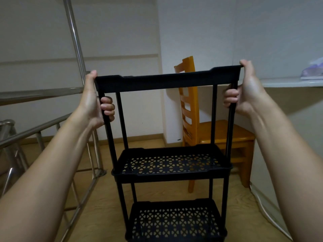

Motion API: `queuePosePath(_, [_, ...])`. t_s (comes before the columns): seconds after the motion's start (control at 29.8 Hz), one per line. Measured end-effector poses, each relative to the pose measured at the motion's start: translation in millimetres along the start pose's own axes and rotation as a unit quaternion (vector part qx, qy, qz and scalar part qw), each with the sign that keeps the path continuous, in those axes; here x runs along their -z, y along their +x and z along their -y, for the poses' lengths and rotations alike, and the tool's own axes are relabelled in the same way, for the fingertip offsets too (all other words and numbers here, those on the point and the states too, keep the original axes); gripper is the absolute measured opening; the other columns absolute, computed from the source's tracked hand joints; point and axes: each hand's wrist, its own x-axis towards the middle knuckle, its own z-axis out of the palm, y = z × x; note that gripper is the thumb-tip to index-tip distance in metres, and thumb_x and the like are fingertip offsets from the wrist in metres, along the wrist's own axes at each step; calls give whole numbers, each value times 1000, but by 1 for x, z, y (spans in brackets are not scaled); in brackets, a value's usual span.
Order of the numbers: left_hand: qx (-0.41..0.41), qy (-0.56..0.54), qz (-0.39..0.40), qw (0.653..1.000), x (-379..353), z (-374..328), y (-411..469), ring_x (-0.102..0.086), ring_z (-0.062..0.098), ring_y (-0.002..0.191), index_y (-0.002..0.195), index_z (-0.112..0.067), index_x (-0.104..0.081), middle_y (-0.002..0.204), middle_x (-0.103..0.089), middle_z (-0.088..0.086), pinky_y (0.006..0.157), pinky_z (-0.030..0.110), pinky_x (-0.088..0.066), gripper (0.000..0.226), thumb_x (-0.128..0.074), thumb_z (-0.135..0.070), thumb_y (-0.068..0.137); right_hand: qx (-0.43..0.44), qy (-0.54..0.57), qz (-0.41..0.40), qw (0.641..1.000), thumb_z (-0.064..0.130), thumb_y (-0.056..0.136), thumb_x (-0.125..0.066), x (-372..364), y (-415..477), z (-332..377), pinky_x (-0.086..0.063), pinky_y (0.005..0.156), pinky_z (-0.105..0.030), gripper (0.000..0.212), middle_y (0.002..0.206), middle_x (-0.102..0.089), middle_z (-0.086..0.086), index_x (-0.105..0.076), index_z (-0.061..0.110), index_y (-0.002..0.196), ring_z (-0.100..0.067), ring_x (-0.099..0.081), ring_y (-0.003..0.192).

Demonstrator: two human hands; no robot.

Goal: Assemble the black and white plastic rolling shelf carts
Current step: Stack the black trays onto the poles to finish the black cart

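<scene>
Right, my open room is a narrow strip of wood-patterned floor [104,198]. A metal railing [35,133] bounds it on the left, with a steel pole [75,39] rising beside it, and a low wall under a white ledge [288,82] closes it on the right. The back wall [139,41] is close ahead.

The black cart [171,178] stands upright in the middle of that strip, its long axis vertical and the long sides of its three shelves running left to right across my view. Its foot is cut off by the lower edge, so I cannot tell whether it rests on the floor.

My left hand [94,103] grips the left end of the top shelf [166,82], with the thumb laid over the rim and the fingers curled round the near left post [108,133]. My right hand [244,89] grips the other end likewise, thumb on the rim and fingers wrapped round the near right post [229,137].

A wooden chair [190,109] stands just behind the cart and a little to the right, in the corner, blocking the way forward on that side. On the ledge, far right, lies a lilac-and-white object [312,71] too blurred to name.
</scene>
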Motion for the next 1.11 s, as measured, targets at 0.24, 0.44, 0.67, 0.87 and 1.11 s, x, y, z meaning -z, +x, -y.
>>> queuePosePath(0.24, [10,28,-26,999,-2,-2,-8,-28,9,46,58,-22,-35,49,-30,-7,56,23,-24,69,-34,-90,68,16,9,-11,1000,65,85,-48,-3,-1,0,-25,44,-16,75,43,-52,10,-37,14,139,-2,-32,38])
queuePosePath(0.44, [-4,14,-53,998,-13,-14,-9,-28,7,46,69,-21,-45,52,-31,-9,51,20,-26,49,-38,-69,83,-18,10,-16,1000,59,85,-52,0,-6,7,-29,45,-17,69,64,-51,1,-37,13,134,-6,-36,41])
queuePosePath(0.67, [46,52,-3,998,3,-6,-3,-26,14,44,46,-22,-31,45,-29,-4,56,26,-23,72,-32,-92,65,0,24,-15,1000,62,84,-51,-2,1,-1,-26,42,-16,73,39,-51,7,-37,14,137,-3,-32,36])
queuePosePath(0.87, [36,2,4,999,5,-5,4,-25,10,44,49,-21,-33,47,-27,-7,54,24,-20,62,-45,-79,69,22,20,-16,999,55,86,-47,-4,9,-3,-23,38,-19,46,48,-35,9,-51,14,105,-5,-25,38])
queuePosePath(1.11, [19,-19,-19,999,-1,-5,9,-21,9,42,47,-22,-30,47,-24,-8,52,24,-17,59,-43,-73,73,63,38,-59,996,49,88,-44,-11,14,-6,-19,37,-17,30,37,-35,13,-44,20,82,-4,-24,33])
